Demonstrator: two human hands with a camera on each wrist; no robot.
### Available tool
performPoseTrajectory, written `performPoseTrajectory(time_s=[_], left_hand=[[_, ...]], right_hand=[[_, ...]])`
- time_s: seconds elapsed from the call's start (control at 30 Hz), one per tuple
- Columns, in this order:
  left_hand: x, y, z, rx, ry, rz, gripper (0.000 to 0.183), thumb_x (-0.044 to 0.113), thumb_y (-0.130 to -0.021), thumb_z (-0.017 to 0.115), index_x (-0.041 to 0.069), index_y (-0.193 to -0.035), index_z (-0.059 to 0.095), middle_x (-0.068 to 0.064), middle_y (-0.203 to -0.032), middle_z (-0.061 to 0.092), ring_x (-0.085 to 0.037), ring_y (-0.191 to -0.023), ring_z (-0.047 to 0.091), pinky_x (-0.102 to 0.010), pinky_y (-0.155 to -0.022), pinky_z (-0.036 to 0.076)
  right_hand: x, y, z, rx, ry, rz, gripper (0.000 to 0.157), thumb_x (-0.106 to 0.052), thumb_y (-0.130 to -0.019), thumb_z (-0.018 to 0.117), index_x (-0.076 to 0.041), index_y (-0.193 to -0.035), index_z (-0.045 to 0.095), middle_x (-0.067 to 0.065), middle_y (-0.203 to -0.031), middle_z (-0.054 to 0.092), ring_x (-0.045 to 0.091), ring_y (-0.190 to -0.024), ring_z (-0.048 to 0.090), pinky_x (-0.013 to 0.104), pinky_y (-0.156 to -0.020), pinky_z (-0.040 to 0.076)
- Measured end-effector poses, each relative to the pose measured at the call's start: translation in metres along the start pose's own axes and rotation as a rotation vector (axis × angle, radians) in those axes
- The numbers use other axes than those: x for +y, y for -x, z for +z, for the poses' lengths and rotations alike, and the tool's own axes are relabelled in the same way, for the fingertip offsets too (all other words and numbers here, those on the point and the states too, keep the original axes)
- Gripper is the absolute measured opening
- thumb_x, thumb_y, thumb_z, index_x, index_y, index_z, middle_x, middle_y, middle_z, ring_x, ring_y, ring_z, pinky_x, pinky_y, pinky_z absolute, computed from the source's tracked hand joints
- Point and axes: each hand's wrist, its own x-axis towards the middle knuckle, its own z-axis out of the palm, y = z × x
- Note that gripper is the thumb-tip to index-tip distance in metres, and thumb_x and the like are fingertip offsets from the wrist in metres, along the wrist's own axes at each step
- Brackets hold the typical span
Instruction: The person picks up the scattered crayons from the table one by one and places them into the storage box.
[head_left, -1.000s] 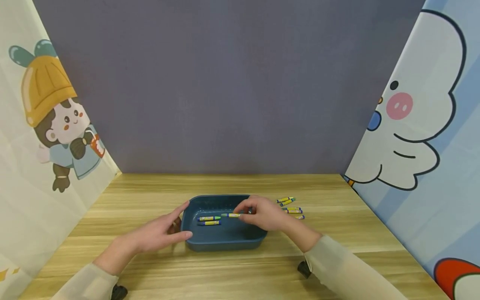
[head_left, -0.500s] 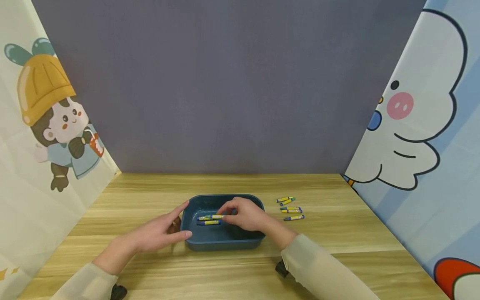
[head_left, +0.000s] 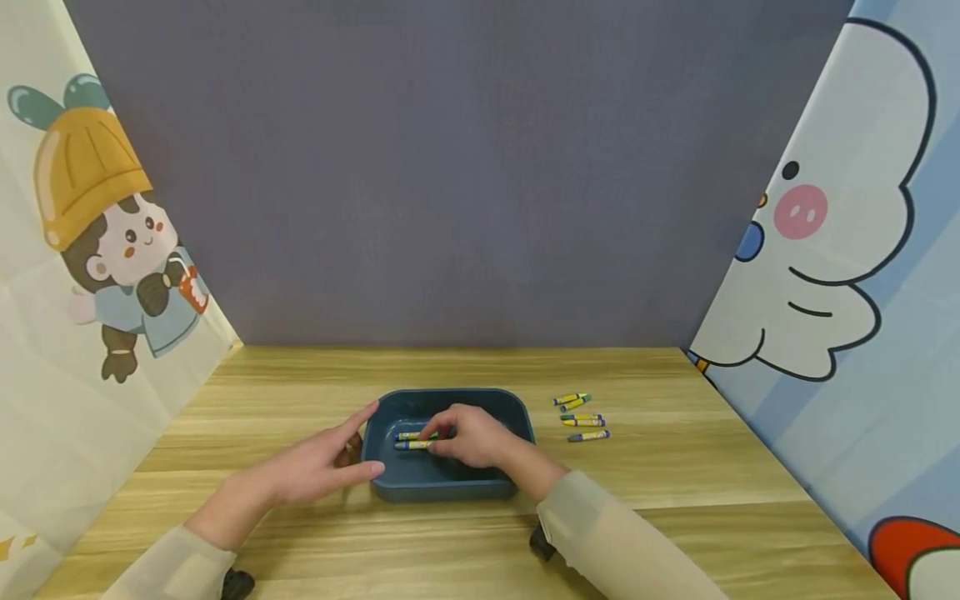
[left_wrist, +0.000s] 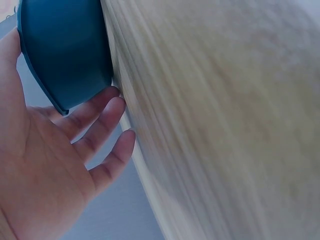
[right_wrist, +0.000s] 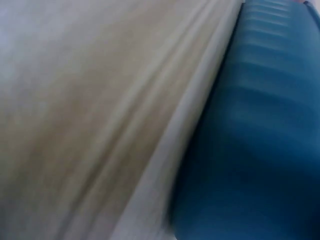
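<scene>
A dark blue plastic basket [head_left: 450, 492] stands on the table. My left hand [head_left: 315, 467] spans its left end, thumb on the front rim and index finger at the back corner. In the left wrist view the other fingers [left_wrist: 100, 125] lie loosely beside the basket's outer wall [left_wrist: 70, 55]. Inside the basket my right hand [head_left: 472, 437] pinches the right end of a crayon [head_left: 412, 445] with a greyish tip pointing left. Just behind it lies another crayon [head_left: 408, 436]; the fingers partly cover both. The right wrist view shows only the basket's ribbed outer wall [right_wrist: 260, 135], no hand.
Several yellow-and-blue wrapped crayons [head_left: 583, 422] lie on the wood-grain table [head_left: 675, 467] to the basket's right. A grey panel [head_left: 465, 183] rises behind the table, and printed cartoon cloths hang at both sides.
My right hand has carried its crayon leftward across the basket and lowered it beside the crayons there. The left hand stays in place at the basket's left end.
</scene>
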Motion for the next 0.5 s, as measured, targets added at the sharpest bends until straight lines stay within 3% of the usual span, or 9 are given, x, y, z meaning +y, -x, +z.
performPoseTrajectory(time_s=[0.23, 0.5], left_hand=[[-0.0010, 0.0002, 0.0001, 0.013, -0.012, 0.009, 0.092, 0.059, -0.097, 0.060, 0.021, -0.165, 0.010, 0.007, -0.101, 0.062, -0.007, -0.085, 0.060, -0.027, -0.077, 0.048], [-0.0016, -0.0009, 0.0010, 0.006, -0.018, 0.002, 0.092, 0.059, -0.098, 0.059, 0.023, -0.165, 0.008, 0.007, -0.101, 0.061, -0.008, -0.083, 0.059, -0.027, -0.076, 0.047]], right_hand=[[0.0010, -0.0025, 0.0035, -0.031, 0.039, -0.019, 0.012, -0.026, -0.093, 0.076, -0.031, -0.103, 0.080, -0.012, -0.099, 0.064, 0.003, -0.091, 0.055, 0.027, -0.083, 0.047], [0.0032, -0.0052, 0.0048, -0.040, 0.067, -0.039, 0.014, -0.025, -0.091, 0.079, -0.030, -0.103, 0.081, -0.015, -0.095, 0.065, 0.000, -0.086, 0.054, 0.023, -0.080, 0.047]])
